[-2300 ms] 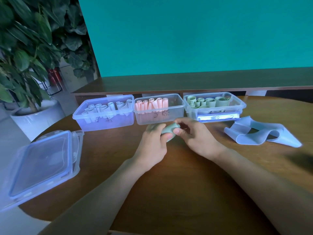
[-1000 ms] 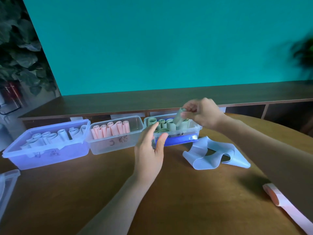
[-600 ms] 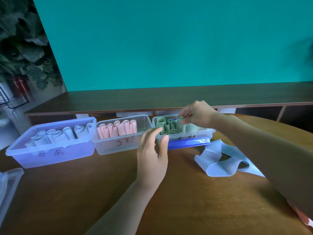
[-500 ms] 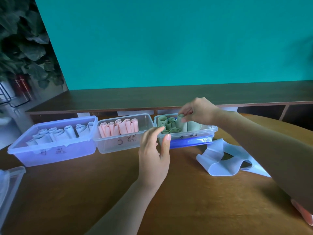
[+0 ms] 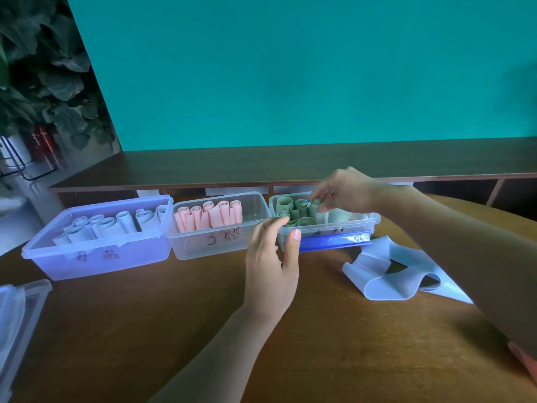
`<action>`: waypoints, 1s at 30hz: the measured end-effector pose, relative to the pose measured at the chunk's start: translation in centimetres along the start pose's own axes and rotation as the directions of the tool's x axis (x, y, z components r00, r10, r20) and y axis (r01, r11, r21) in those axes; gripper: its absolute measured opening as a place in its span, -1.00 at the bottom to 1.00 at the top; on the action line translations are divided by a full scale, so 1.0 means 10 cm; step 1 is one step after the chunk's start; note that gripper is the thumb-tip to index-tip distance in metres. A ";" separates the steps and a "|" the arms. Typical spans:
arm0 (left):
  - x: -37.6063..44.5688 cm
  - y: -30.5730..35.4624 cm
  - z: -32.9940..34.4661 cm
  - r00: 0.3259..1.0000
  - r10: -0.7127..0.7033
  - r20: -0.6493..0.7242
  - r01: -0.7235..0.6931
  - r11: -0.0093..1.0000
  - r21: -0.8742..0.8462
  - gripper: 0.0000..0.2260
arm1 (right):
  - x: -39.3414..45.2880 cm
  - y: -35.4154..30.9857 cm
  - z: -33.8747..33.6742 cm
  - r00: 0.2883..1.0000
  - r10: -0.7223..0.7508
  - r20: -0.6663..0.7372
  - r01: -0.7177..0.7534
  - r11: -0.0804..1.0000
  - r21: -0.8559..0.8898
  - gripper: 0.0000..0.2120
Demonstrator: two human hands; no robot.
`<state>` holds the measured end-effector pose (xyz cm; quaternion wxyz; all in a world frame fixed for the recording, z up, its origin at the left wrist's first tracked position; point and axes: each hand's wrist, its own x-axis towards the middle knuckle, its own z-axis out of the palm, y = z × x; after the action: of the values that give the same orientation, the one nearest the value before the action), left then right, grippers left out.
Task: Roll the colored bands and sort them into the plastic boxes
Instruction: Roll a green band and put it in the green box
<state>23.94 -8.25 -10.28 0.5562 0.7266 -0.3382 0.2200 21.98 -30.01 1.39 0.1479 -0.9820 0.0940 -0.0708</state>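
The right hand (image 5: 345,189) pinches the upright green roll (image 5: 315,209) inside the right box (image 5: 374,221) at one o'clock, nearer than the loosely open left hand (image 5: 271,266) bracing that box's near-left corner.

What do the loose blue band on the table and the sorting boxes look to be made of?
Loose blue band: thin, matte, floppy sheet, likely rubber or latex; it stands in soft waves on edge. Boxes, such as the middle box: translucent glossy plastic; the rolls show through the walls. The table: polished wood look, visible grain.
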 end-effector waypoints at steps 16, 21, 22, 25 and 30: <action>-0.01 0.05 -0.02 0.997 -0.042 0.069 0.040 0.999 0.033 -0.53 | 0.15 -0.05 0.06 0.994 -0.067 0.085 0.076 0.992 -0.103 -0.65; 0.00 0.06 -0.02 0.995 -0.047 0.083 0.045 0.999 0.029 -0.53 | 0.16 -0.06 0.02 0.988 -0.074 0.133 0.089 0.991 -0.104 -0.64; 0.00 0.06 -0.02 0.995 -0.048 0.086 0.046 0.999 0.027 -0.52 | 0.17 -0.06 0.03 0.987 -0.069 0.142 0.085 0.990 -0.109 -0.64; 0.00 0.06 -0.03 0.995 -0.040 0.092 0.037 0.999 0.030 -0.52 | 0.19 -0.07 0.07 0.987 -0.069 0.144 0.086 0.990 -0.114 -0.64; 0.00 0.06 -0.03 0.993 -0.049 0.106 0.046 0.998 0.034 -0.49 | 0.21 -0.12 0.16 0.981 -0.150 0.127 0.166 0.977 -0.132 -0.67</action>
<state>23.51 -8.02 -9.75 0.5308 0.7538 -0.3466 0.1728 24.47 -28.91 0.43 0.0766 -0.9968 0.0117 -0.0182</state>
